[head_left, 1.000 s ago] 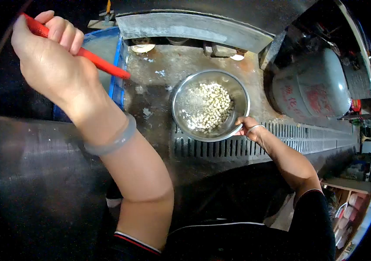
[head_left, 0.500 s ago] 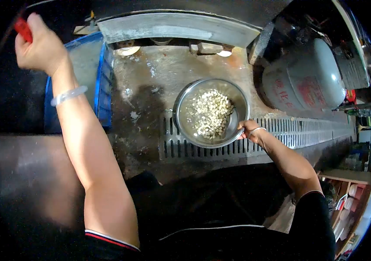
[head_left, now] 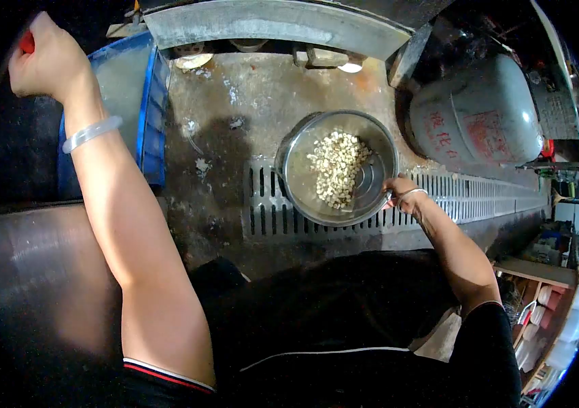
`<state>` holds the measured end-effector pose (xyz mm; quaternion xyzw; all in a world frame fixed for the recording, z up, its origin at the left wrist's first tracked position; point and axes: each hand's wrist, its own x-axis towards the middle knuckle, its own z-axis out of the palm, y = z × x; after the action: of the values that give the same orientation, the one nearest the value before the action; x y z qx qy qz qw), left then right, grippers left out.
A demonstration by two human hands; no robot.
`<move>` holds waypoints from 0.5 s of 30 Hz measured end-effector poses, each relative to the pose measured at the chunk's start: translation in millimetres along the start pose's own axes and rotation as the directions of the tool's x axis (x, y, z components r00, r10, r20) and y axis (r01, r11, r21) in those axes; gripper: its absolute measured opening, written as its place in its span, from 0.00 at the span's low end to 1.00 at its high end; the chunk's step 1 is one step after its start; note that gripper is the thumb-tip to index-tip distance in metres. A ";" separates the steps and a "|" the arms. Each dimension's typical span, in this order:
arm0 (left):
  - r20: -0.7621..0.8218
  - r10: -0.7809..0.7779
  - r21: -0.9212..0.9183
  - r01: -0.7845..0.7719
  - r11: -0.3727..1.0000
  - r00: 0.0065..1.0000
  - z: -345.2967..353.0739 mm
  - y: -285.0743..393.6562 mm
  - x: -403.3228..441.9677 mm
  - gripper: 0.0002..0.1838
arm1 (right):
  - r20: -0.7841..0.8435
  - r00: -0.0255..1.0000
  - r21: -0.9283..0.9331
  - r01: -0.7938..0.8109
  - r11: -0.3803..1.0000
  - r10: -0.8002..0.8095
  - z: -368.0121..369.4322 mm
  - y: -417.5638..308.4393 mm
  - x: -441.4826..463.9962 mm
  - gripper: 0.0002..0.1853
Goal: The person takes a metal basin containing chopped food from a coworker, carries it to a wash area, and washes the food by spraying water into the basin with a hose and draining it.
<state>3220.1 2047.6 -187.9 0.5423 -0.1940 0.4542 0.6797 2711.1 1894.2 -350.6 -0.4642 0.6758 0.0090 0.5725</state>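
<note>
My right hand (head_left: 404, 192) grips the near right rim of a round stainless steel bowl (head_left: 297, 170), thumb at the edge. Pale, small chopped pieces (head_left: 338, 166) lie in the bowl, seemingly in some water. The bowl is over the slotted drain grate and the wet floor; whether it rests on them I cannot tell. At the upper left my left hand (head_left: 55, 62) is closed in a fist around a small red handle-like object (head_left: 27, 43), mostly hidden by the fingers. A pale bangle (head_left: 92, 133) circles the left wrist.
A blue crate (head_left: 148, 102) stands below my left forearm. The slotted drain grate (head_left: 469, 198) runs off to the right. A grey gas cylinder (head_left: 476, 112) lies or leans at the right. A metal surface (head_left: 45, 272) is at lower left, and shelves with containers (head_left: 541, 319) are at lower right.
The bowl and my right hand have shifted slightly right, and the pale pieces have slid together. My left hand has moved a little left; less of the red object shows.
</note>
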 end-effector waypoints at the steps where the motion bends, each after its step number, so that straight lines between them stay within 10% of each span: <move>1: -0.032 -0.038 0.067 0.040 0.997 0.999 0.7 -1.2 1.2 0.12 | 0.011 1.000 -0.015 -0.018 1.000 0.018 -4.8 3.3 7.9 0.11; 10: -0.048 -0.052 0.040 0.054 0.998 0.998 7.7 -9.9 2.1 0.14 | 0.372 0.808 -0.581 0.587 0.564 -0.457 -46.0 43.0 61.8 0.08; 13: -0.043 -0.049 0.034 0.051 0.998 0.998 8.6 -11.6 2.5 0.14 | 0.368 0.859 -0.674 0.510 0.534 -0.357 -44.3 34.3 56.7 0.10; 15: -0.042 -0.048 0.034 0.049 0.998 0.998 9.2 -10.1 2.5 0.14 | 0.176 0.958 -0.598 0.288 0.748 -0.228 -31.0 13.0 30.2 0.10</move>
<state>3231.8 2040.3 -188.5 0.5494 -0.1588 0.4519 0.6847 2681.7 1866.0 -370.3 -0.7136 0.5375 0.1717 0.4152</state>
